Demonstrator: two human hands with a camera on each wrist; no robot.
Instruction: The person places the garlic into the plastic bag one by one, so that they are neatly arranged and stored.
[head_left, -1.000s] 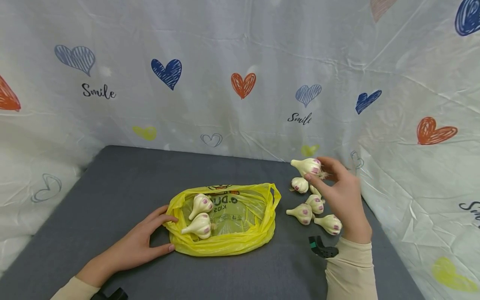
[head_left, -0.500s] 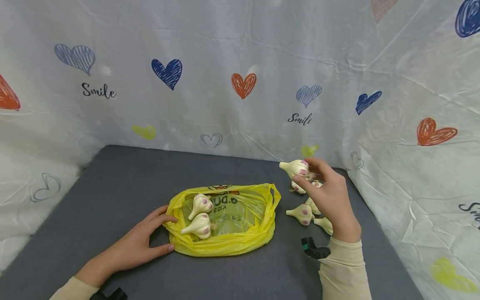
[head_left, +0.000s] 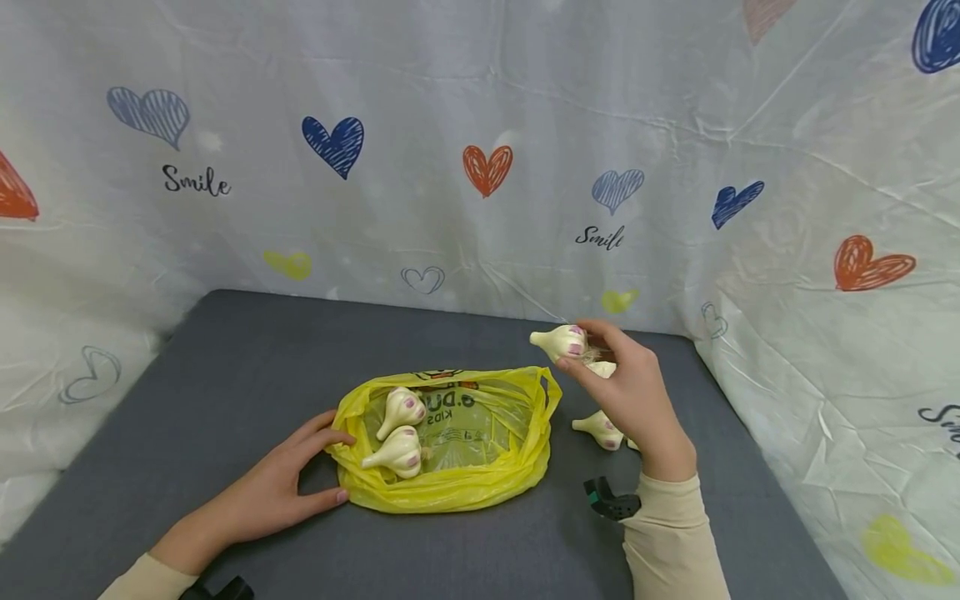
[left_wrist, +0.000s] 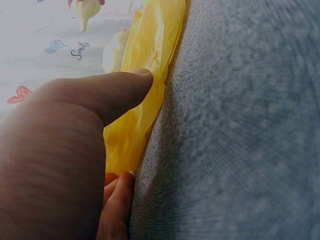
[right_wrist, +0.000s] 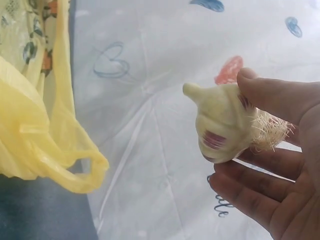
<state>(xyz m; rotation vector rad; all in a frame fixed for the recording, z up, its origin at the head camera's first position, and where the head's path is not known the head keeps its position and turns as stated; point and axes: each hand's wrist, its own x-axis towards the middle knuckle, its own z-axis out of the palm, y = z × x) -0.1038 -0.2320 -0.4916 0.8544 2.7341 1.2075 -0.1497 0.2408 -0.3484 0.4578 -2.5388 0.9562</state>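
Observation:
A yellow plastic bag (head_left: 450,496) lies with its mouth facing up, and two garlic bulbs (head_left: 399,451) sit inside at its left end. My left hand (head_left: 273,483) holds the bag's left end, a fingertip over the rim and the thumb against the outer side. In the left wrist view the thumb (left_wrist: 120,90) lies along the yellow plastic. My right hand (head_left: 637,387) pinches another garlic bulb (right_wrist: 222,122) between thumb and fingers, raised beyond the bag's right end. Its stem points left and its roots face the palm.
More garlic bulbs (head_left: 600,429) lie on the dark table (head_left: 262,350) to the right of the bag, partly hidden by the right hand. A pale curtain printed with hearts (head_left: 420,217) stands behind the table and along its sides.
My right hand has moved left with the garlic bulb, from above the loose bulbs toward the bag. The left hand and the bag have stayed in place.

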